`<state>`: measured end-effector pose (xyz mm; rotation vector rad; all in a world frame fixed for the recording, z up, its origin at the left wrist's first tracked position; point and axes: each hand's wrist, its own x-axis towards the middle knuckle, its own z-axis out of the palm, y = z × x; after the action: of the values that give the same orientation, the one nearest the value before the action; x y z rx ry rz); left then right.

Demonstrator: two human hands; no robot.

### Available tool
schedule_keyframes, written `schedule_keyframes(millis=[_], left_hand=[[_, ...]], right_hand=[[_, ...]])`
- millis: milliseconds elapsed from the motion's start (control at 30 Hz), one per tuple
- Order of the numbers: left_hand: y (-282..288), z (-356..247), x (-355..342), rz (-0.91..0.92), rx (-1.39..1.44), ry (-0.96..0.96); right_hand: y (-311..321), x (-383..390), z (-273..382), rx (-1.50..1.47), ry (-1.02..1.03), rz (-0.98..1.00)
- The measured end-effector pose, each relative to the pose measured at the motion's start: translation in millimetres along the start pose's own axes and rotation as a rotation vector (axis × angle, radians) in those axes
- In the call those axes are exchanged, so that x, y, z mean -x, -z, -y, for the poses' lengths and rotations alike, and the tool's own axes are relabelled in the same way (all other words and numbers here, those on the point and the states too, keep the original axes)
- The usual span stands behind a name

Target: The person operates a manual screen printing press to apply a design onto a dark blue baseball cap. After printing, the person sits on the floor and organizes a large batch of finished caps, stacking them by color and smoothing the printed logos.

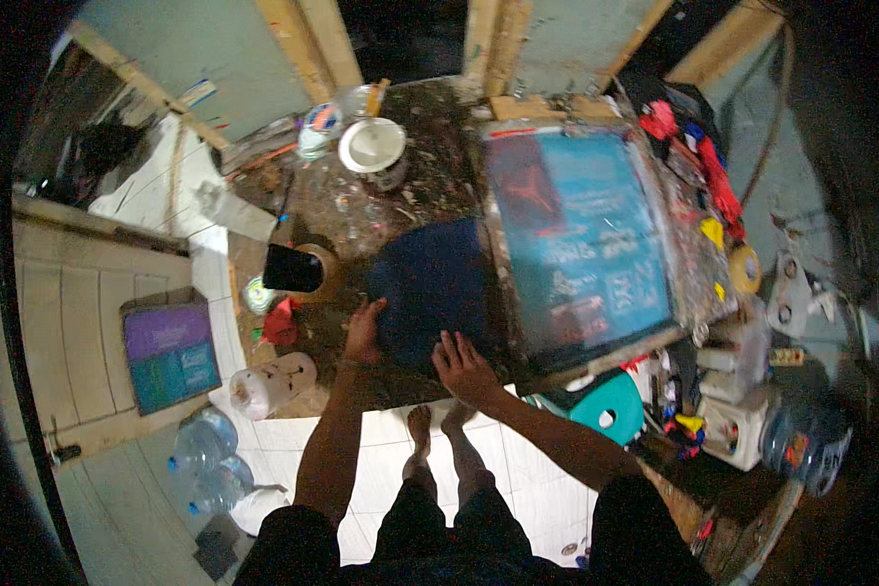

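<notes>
A dark navy piece of fabric (430, 283) lies flat on the stained brown worktable (415, 200). My left hand (363, 334) rests at its left edge, fingers and thumb apart and blurred slightly. Over the near part of the fabric, my right hand (465, 371) lies with its fingers stretched out and spread. Neither hand appears to grasp anything. Just right of the fabric is a framed screen (586, 234) with a blue mesh and a reddish patch at its far left corner.
White bowl-topped container (372, 146) stands at the back. A black phone-like object (294, 269), a red scrap (281, 322) and a pale cylindrical bottle (273, 385) lie left. Clear water jugs (205, 439) stand on the floor. A teal plastic stool (610, 410) sits below right; cluttered rags (718, 186) line the right.
</notes>
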<state>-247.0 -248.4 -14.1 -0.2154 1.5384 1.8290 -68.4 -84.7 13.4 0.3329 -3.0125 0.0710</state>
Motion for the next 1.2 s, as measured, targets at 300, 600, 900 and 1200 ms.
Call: schedule_keyframes(millis=[300, 600, 900, 1200], left_hand=[[-31, -12, 13, -0.198, -0.3, -0.225], [-21, 11, 19, -0.375, -0.305, -0.236], [-27, -21, 40, -0.419, -0.522, -0.154], [-16, 19, 23, -0.568, -0.705, -0.146]], right_hand=[[8, 14, 1, -0.177, -0.061, 0.206], [20, 5, 4, -0.284, -0.092, 0.317], [16, -21, -29, -0.74, -0.841, 0.201], [-1, -25, -23, -0.767, -0.966, 0.228]])
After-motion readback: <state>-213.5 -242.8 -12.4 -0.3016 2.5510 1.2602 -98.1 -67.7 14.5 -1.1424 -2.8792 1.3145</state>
